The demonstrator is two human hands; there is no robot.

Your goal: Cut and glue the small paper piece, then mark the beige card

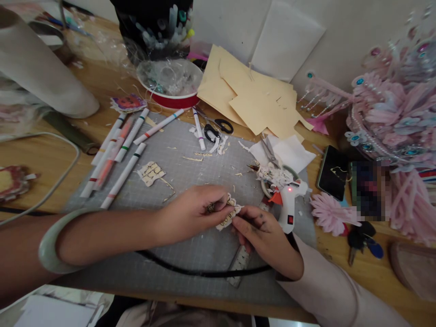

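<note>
Both my hands meet over the grey cutting mat [190, 172], pinching a small cream paper cut-out [229, 214] with dark line drawing on it. My left hand [192, 213] grips its left side with thumb and fingers closed; a pale green bangle [51, 245] sits on that forearm. My right hand [262, 234] pinches the cut-out's right edge, fingers curled. A metal ruler [240, 263] lies under my right hand. A white hot glue gun [289, 202] with a red light lit stands just right of my hands.
Several white markers [119, 150] lie on the mat's left, a similar cut-out piece [151, 173] beside them. Black-handled scissors [218, 127], tan paper sheets [259, 100], a red-rimmed bowl [172, 86], a phone [332, 172], keys [361, 238] and pink decorations [395, 113] surround the mat. A black cord [204, 271] crosses in front.
</note>
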